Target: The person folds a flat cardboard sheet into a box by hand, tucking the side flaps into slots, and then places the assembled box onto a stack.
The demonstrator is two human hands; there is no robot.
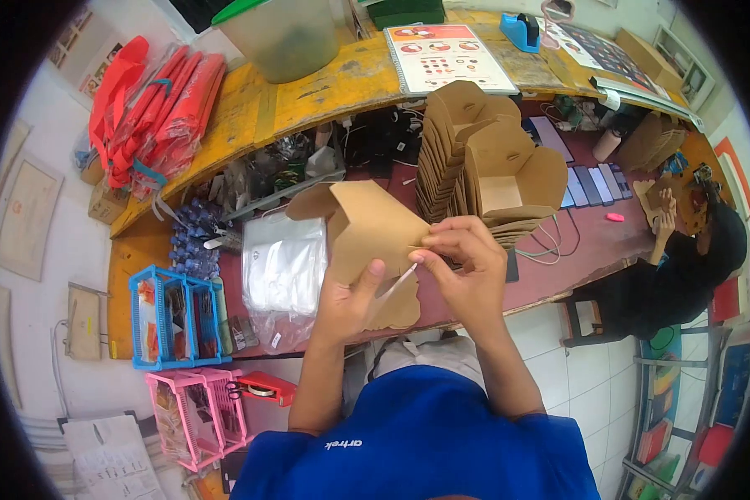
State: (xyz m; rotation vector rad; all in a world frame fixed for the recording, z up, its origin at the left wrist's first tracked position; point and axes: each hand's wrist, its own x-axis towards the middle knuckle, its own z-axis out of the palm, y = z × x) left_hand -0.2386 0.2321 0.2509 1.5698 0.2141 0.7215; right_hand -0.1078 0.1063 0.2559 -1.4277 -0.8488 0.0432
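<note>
A brown cardboard food box (371, 225), partly folded up, is held in front of my chest above the red desk top. My left hand (347, 304) supports it from the lower left, thumb upright along its side. At the box's right edge, my right hand (472, 262) pinches a flap or tab between thumb and fingertips. Below lies a flat brown cardboard piece (398, 307), partly covered by my hands. Just left of the box is a pack of clear plastic bags (285, 265). Nested stacks of folded brown boxes (496, 179) stand beyond my right hand.
Blue baskets (175, 321) and pink baskets (198, 412) stand at the left, near a red tape dispenser (262, 387). A yellow wooden shelf (308, 104) spans the back. Phones (592, 185) and cables lie right. Another person (683, 267) in dark clothing works at the far right.
</note>
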